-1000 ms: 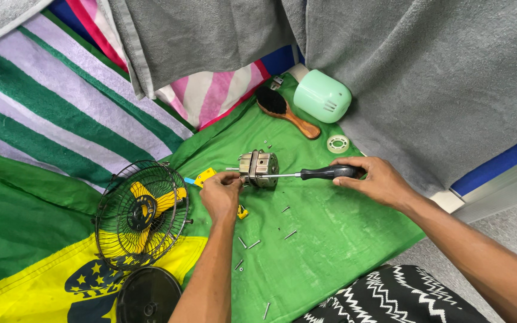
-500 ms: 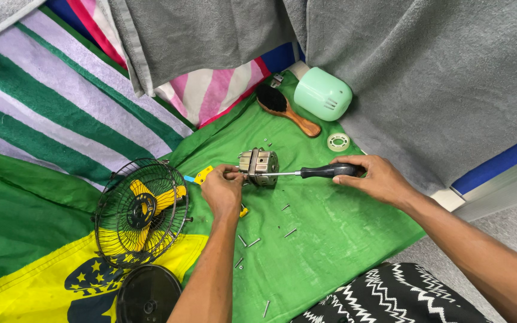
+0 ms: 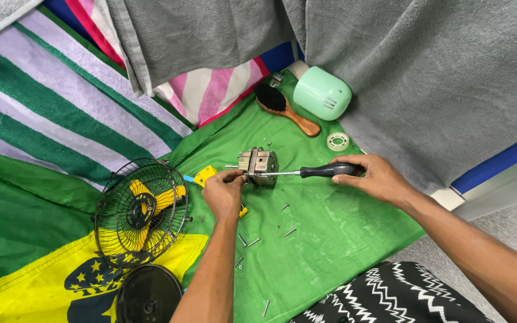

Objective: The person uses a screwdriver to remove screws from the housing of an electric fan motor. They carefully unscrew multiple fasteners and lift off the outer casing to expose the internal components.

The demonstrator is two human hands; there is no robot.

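We see the motor [image 3: 258,167] resting on the cloth [image 3: 324,227], between our left hand [image 3: 222,192] and our right hand [image 3: 373,177], the screwdriver [image 3: 318,172] reaching it from the right. Behind lie the brush [image 3: 286,110], the housing cap [image 3: 322,94] and the ring [image 3: 337,142]. Left stands the fan cage [image 3: 142,212], the disc [image 3: 148,294] before it; loose screws [image 3: 252,242] lie before the motor.

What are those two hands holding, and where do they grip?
The right hand grips a screwdriver by its black handle. The left hand pinches the left end of the small metal motor.
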